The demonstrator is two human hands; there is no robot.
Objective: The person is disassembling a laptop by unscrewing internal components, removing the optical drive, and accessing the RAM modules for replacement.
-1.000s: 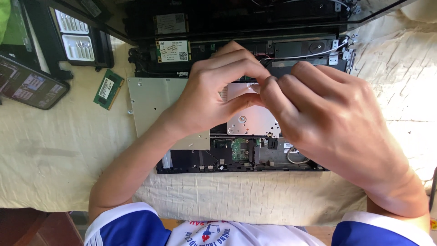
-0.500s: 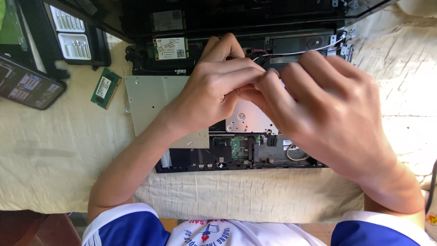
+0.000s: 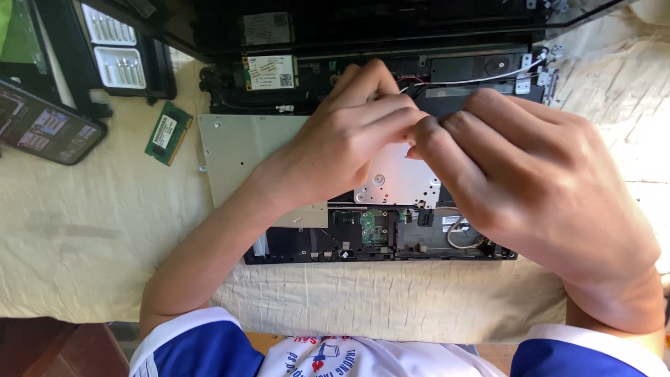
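Seen from above, an opened laptop chassis lies on a tabletop covered with a cream cloth, its inner parts exposed. Both hands meet over the middle of it. The left hand has its fingers curled and pressed together, their tips touching the fingertips of the right hand, which is also bunched. They seem to pinch something small between them, but what it is stays hidden behind the fingers.

Compared with a second ago, the hands have drifted slightly up and toward the chassis's far edge, closer to the thin red and white wires beside the speaker strip. The fingertips remain closed together throughout, which suggests fine work on one spot rather than a lift or a carry.

Beneath the hands lies a silver metal plate, and a small green circuit board shows near the chassis's near edge. A wireless card sits at the far left of the chassis. Off to the left on the cloth rest a green memory module, a smartphone and a black tray of small parts.
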